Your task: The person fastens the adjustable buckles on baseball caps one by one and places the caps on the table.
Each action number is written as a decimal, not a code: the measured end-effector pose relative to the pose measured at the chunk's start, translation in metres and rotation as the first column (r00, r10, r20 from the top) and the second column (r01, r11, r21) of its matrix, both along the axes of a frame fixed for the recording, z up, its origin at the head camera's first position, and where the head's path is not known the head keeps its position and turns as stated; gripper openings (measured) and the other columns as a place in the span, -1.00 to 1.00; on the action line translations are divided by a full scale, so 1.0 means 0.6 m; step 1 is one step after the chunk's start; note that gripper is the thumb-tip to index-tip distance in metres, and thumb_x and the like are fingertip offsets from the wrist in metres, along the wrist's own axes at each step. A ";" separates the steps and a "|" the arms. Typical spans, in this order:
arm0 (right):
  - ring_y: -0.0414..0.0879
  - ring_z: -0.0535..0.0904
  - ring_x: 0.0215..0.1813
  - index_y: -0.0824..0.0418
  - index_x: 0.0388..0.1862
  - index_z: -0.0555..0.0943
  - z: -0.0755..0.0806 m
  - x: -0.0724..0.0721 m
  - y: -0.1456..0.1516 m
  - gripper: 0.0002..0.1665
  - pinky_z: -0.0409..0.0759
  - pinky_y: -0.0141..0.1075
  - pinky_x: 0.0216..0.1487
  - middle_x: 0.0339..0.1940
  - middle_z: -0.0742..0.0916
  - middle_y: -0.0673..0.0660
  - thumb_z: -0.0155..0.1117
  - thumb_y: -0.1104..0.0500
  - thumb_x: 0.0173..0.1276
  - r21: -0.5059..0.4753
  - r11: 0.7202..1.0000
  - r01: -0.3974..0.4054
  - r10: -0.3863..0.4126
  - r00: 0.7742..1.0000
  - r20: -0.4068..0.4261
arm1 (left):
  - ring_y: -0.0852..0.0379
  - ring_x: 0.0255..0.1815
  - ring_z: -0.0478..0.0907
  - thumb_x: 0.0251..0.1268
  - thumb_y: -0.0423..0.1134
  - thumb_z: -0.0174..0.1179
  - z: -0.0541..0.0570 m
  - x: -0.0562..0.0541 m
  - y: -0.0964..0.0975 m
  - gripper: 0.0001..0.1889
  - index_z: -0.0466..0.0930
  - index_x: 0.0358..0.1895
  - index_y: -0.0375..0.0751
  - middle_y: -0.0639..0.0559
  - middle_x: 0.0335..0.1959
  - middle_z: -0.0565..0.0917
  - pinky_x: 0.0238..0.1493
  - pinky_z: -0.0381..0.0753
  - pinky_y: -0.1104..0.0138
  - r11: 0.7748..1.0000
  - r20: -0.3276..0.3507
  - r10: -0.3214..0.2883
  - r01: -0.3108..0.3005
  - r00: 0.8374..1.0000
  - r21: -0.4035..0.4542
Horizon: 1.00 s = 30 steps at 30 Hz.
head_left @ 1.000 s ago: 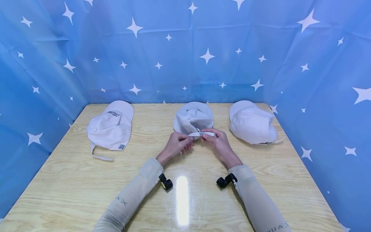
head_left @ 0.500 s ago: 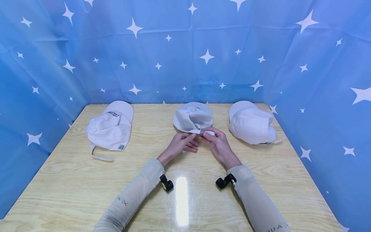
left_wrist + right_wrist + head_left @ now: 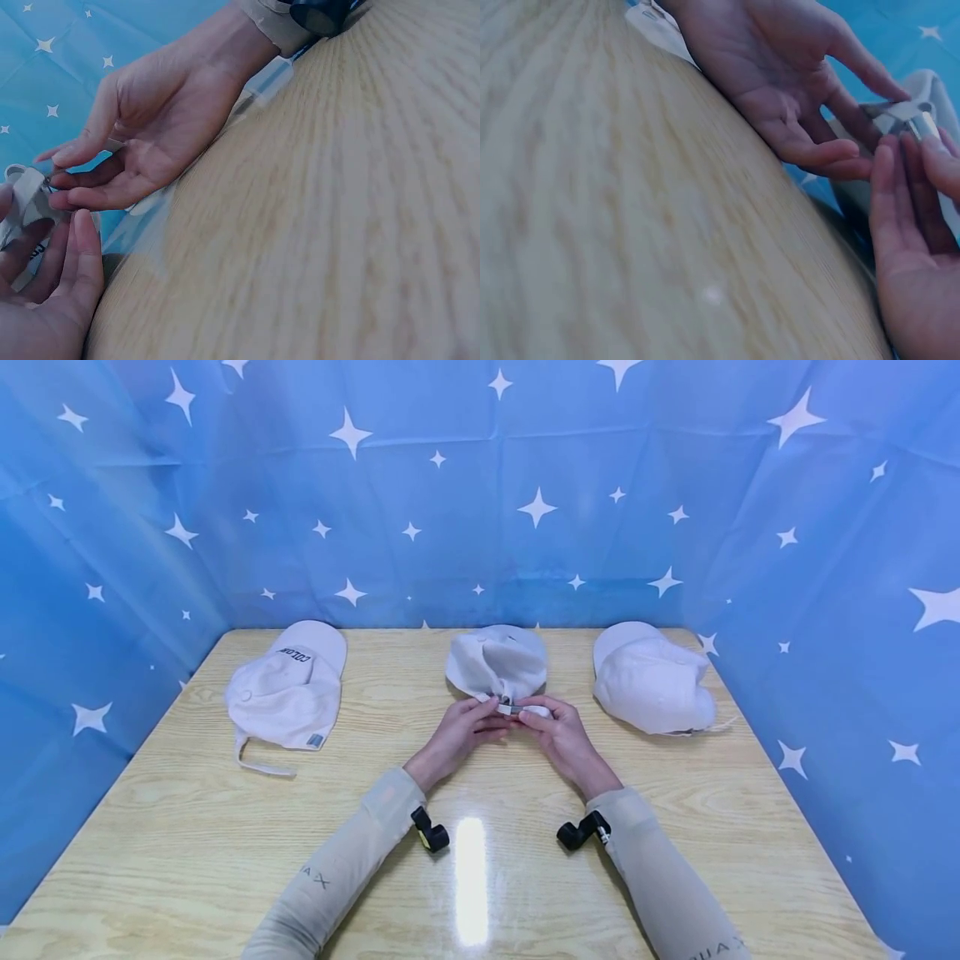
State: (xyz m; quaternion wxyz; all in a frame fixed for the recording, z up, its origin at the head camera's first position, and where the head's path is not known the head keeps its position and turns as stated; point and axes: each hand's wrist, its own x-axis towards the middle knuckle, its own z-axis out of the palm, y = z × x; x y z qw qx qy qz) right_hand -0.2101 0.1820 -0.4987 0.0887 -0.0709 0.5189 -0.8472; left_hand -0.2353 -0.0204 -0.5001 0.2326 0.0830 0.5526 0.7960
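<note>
Centrally, near the counter's (image 3: 187, 860) far edge, with room either side, a crumpled greyish cap (image 3: 491, 664) has its strap (image 3: 504, 709) pinched by left hand (image 3: 460, 731) and right hand (image 3: 562, 737).

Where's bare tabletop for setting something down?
Free: table between left cap and middle cap; also outside left sleeve and right sleeve. Crowded: middle cap's strap, pinched by left hand and right hand.

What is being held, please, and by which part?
The middle cap: left hand and right hand both pinch its back strap, near the buckle.
</note>
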 end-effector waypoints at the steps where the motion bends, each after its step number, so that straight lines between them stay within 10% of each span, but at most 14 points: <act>1: -0.11 0.78 -0.06 0.15 -0.12 0.74 -0.001 0.000 -0.001 -0.66 0.72 -0.29 0.12 -0.06 0.73 0.10 0.09 0.48 0.52 0.007 1.000 0.005 -0.005 1.000 -0.002 | 0.10 -0.05 0.75 0.63 -0.16 0.07 -0.001 0.000 0.000 -0.74 0.59 0.05 -0.30 -0.01 -0.11 0.77 0.12 0.73 0.24 1.000 0.006 0.003 -0.003 1.000 0.011; 6: -0.13 0.76 -0.09 0.18 -0.13 0.72 -0.002 0.002 -0.005 -0.72 0.73 -0.30 0.08 -0.02 0.69 0.09 0.15 0.48 0.49 0.034 0.999 0.031 -0.031 0.999 -0.012 | 0.10 -0.06 0.74 0.57 -0.30 0.12 -0.003 0.001 -0.002 -0.88 0.65 -0.09 -0.19 0.01 -0.14 0.78 0.06 0.72 0.27 0.999 0.004 0.013 -0.013 1.000 0.045; 13: -0.15 0.76 -0.12 0.23 -0.15 0.70 -0.001 0.002 -0.010 -0.84 0.74 -0.33 0.03 -0.11 0.73 0.08 0.24 0.43 0.47 0.099 0.995 0.024 -0.021 0.999 -0.038 | 0.19 -0.11 0.72 0.36 -0.32 0.37 -0.007 0.005 -0.003 -0.78 0.75 0.00 -0.31 0.09 -0.16 0.81 0.00 0.69 0.33 0.994 -0.194 0.056 -0.074 0.979 -0.083; 30: -0.13 0.79 -0.26 0.31 -0.20 0.68 -0.003 0.001 -0.016 -0.92 0.77 -0.33 -0.12 -0.26 0.82 0.09 0.34 0.43 0.39 0.193 0.975 0.112 -0.114 0.993 0.000 | 0.26 -0.26 0.68 0.23 -0.27 0.49 -0.014 0.002 -0.003 -0.80 0.82 -0.16 -0.32 0.21 -0.37 0.83 -0.13 0.61 0.41 0.957 -0.301 0.162 -0.223 0.940 -0.183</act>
